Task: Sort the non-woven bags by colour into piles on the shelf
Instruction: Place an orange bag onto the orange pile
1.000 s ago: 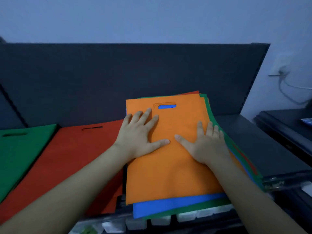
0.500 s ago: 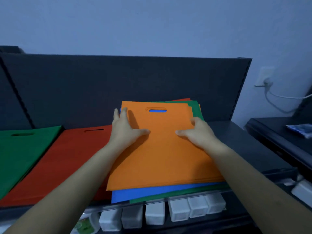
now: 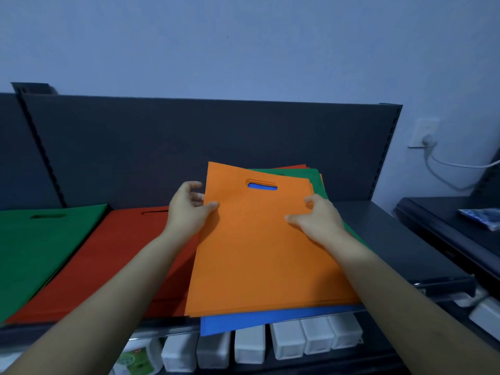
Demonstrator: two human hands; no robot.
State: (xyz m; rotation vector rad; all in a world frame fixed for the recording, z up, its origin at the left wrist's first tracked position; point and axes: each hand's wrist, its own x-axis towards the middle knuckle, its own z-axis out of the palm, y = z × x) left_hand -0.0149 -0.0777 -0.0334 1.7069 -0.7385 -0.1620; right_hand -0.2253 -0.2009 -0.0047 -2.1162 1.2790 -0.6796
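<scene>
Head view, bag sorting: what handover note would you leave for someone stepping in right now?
Left hand pinches the orange bag at its left edge; right hand grips its right edge.
The orange bag sits over a blue bag and a green bag.
Done: green pile and red pile started at the left of the shelf.
Left: start an orange pile, then sort the bags beneath.

Saw a blue wall (image 3: pixel 243 50) at the back. Saw a white socket (image 3: pixel 424 131) on it, far right, with a white cable (image 3: pixel 443 165) hanging from it. Saw a row of white boxes (image 3: pixel 286 345) low down, a green-labelled bottle (image 3: pixel 135 358) beside them, and a blue packet (image 3: pixel 481 216) on a dark table (image 3: pixel 443 226).
</scene>
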